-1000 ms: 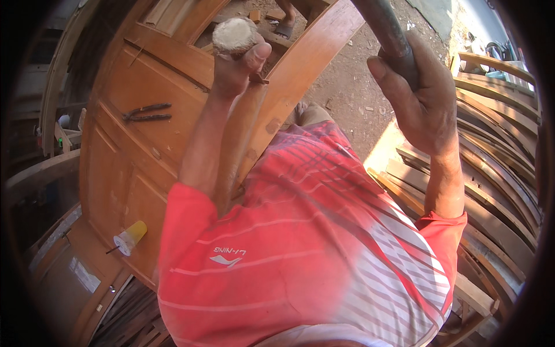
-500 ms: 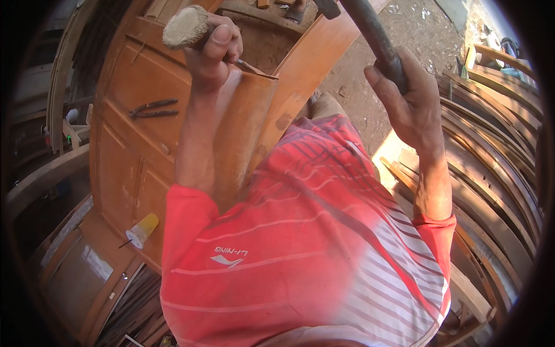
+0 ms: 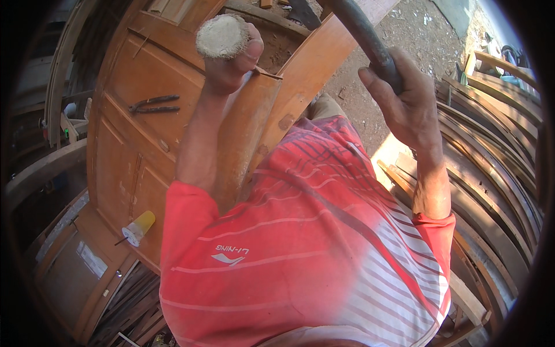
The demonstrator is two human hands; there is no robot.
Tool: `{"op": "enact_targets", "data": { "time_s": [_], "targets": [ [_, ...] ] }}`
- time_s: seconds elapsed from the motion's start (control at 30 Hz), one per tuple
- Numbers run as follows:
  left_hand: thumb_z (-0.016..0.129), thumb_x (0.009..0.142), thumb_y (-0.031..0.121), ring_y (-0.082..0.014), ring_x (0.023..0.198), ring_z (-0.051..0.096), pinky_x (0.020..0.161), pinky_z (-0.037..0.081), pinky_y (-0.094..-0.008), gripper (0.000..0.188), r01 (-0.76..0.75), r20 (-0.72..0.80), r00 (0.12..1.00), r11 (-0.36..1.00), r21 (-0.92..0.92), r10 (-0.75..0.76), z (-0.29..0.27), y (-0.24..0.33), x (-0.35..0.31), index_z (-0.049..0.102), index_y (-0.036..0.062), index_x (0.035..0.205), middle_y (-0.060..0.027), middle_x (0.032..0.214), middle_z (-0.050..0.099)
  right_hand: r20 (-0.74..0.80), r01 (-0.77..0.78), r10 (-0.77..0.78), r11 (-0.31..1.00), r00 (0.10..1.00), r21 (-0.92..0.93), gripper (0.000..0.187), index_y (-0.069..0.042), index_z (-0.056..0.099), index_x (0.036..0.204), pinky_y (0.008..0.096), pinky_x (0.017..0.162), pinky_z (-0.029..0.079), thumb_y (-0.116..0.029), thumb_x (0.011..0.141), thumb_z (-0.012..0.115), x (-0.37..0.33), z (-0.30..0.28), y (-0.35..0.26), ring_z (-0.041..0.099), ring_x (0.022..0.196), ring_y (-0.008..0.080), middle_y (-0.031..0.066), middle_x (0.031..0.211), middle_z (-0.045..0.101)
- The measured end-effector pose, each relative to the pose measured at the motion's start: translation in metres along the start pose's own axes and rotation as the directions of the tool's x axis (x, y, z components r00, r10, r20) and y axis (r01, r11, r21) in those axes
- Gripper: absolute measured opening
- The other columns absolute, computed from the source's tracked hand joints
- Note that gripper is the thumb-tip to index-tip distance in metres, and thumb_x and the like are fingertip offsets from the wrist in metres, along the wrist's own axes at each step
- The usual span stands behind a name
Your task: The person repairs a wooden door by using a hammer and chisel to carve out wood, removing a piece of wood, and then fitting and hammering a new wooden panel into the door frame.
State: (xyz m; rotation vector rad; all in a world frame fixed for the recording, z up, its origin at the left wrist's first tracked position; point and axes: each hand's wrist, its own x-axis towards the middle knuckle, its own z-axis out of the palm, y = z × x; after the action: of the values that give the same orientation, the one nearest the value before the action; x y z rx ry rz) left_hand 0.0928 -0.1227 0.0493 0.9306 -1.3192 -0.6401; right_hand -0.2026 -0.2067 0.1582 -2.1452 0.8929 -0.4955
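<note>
My left hand (image 3: 234, 72) is closed round a chisel (image 3: 222, 36), whose pale, frayed wooden handle end faces up. Its blade is hidden below the hand. Near it lies the edge of a brown wooden board (image 3: 254, 121). In my right hand (image 3: 407, 98) is a hammer (image 3: 376, 49), gripped by its dark handle. Its dark head, near the top edge of the view, shows only in part. Left of my left forearm, black-handled pincers (image 3: 155, 104) lie on a panelled wooden door (image 3: 147, 75).
A yellow and white cup (image 3: 139, 228) with a thin dark stick lies near the door's lower edge. Long timber strips (image 3: 485, 168) are stacked on my right. Another wooden panel (image 3: 72, 277) stands at the lower left. Wood chips litter the ground (image 3: 381, 34).
My left hand and the chisel have moved right, and the handle end has tipped more toward view. The hammer has come lower and left, its head nearer the chisel side.
</note>
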Motion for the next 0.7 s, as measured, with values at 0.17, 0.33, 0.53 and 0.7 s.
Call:
{"op": "enact_targets", "data": {
  "time_s": [0.17,0.33,0.53,0.7],
  "targets": [
    [0.066,0.099,0.037,-0.0099,0.051,0.045,0.047,0.036,-0.0246,0.034,-0.079,0.025,0.997,0.99,0.12,0.077,-0.004,-0.003,-0.001,0.062,0.0042,0.092,-0.003,0.064,0.052,-0.024,0.104,-0.104,0.994,0.994,-0.018,0.025,-0.007,0.063,0.103,0.0399,0.059,0.046,-0.028,0.095,0.073,0.001,0.003,-0.018,0.058,0.059,0.0275,0.0122,0.069,0.059],
    [0.066,0.098,0.033,-0.0096,0.051,0.045,0.047,0.036,-0.0261,0.031,0.065,-0.054,0.996,0.997,-0.031,-0.067,0.0,0.002,-0.005,0.062,0.0032,0.092,-0.0009,0.061,0.05,0.135,0.225,-0.193,0.928,0.972,-0.298,0.026,-0.009,0.063,0.11,0.0451,0.06,0.049,-0.027,0.093,0.073,0.01,0.006,-0.014,0.066,0.066,0.0365,0.0156,0.073,0.064],
    [0.067,0.097,0.03,-0.0087,0.051,0.043,0.047,0.036,-0.0267,0.029,0.07,-0.046,0.996,0.995,-0.075,-0.074,0.002,0.005,0.0,0.06,0.003,0.091,0.0004,0.063,0.05,-0.069,0.238,-0.247,0.965,0.967,-0.113,0.025,-0.003,0.06,0.109,0.042,0.061,0.048,-0.021,0.096,0.071,0.007,-0.004,-0.043,0.064,0.066,0.034,0.016,0.076,0.064],
    [0.066,0.096,0.028,-0.0088,0.051,0.043,0.047,0.036,-0.0256,0.026,0.121,-0.059,0.99,0.986,-0.116,-0.129,0.004,0.002,-0.005,0.058,0.0036,0.09,0.0004,0.062,0.048,0.184,0.263,-0.21,0.9,0.96,-0.347,0.025,-0.008,0.059,0.11,0.0518,0.066,0.049,-0.024,0.094,0.07,0.02,-0.008,-0.03,0.066,0.08,0.043,0.0192,0.082,0.067]
  ]
}}
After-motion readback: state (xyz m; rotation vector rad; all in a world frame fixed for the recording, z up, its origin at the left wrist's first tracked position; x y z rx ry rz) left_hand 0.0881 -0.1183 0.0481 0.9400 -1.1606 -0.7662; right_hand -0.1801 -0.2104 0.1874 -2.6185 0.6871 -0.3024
